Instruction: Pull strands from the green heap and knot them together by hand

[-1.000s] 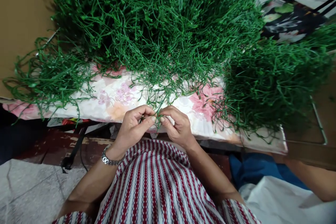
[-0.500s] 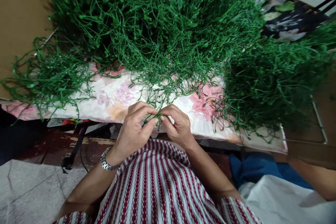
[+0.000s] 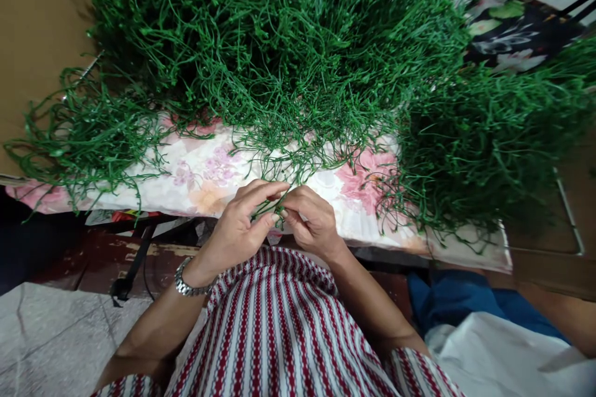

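My left hand (image 3: 246, 217), with a metal-banded watch on its wrist, pinches a thin green plastic-looking stem (image 3: 280, 213) at the table's near edge. Close against it, my right hand (image 3: 311, 217) has its thumb and forefinger on the same stem. The fingers cover part of it, so its full shape is hidden. A large tangled heap of similar green stems (image 3: 279, 31) lies just beyond both hands, with loose strands trailing toward them over a floral cloth (image 3: 209, 180).
A smaller pile of stems (image 3: 93, 136) is at the left and another pile (image 3: 475, 142) at the right. Cardboard (image 3: 41, 31) stands at the far left. A dark floral bag (image 3: 521, 31) sits at the back right. Another person's blue-clothed leg (image 3: 456, 298) shows at the lower right.
My left forefinger has lifted and straightened a little, and the stem shows more between my hands. My right fingers have shifted slightly. The piles look the same.
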Demonstrator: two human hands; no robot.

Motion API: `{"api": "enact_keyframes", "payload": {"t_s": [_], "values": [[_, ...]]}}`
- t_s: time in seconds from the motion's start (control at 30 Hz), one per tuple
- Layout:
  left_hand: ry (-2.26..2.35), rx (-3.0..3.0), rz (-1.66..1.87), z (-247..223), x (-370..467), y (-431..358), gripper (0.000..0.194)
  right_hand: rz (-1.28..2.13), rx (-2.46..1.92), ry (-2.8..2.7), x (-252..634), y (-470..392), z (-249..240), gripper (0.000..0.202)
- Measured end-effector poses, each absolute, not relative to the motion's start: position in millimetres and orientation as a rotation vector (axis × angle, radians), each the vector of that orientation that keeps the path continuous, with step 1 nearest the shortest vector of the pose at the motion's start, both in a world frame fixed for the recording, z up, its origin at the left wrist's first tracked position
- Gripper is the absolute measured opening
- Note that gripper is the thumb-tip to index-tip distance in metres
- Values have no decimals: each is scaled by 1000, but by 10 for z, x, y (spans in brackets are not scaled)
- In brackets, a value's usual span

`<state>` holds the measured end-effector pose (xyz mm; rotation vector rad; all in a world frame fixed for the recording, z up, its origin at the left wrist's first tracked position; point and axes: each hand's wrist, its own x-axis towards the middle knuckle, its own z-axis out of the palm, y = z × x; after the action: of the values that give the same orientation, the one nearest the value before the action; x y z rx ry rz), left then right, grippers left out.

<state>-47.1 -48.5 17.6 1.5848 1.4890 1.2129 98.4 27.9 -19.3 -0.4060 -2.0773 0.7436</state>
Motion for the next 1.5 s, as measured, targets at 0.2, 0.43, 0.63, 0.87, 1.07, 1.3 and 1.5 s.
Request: {"api": "enact_keyframes", "payload": {"t_s": [0.2, 0.43, 0.63, 0.87, 1.07, 1.3, 1.5], "values": [[1382, 1583, 1191, 207, -542, -443, 22, 732, -349, -2111, 983, 295, -191, 10], [1691, 1698, 1436, 132, -475, -522, 11, 871, -512, -2067, 962, 241, -212, 7], [1923, 1723, 1549, 43, -439, -620, 12, 976, -598, -1996, 917, 195, -195, 9], [1601, 1098, 1578, 9, -406, -562, 6, 1095, -559, -1929, 898, 207, -250, 9], [1337, 773, 1574, -12, -387, -529, 30, 930, -525, -2014, 880, 197, -238, 9], [1245, 740, 1342, 14, -437, -531, 19, 633, -425, -2194, 893, 203, -259, 10], [1570, 1149, 1126, 95, -491, -558, 5, 434, -420, -2398, 1007, 227, -160, 15]]}}
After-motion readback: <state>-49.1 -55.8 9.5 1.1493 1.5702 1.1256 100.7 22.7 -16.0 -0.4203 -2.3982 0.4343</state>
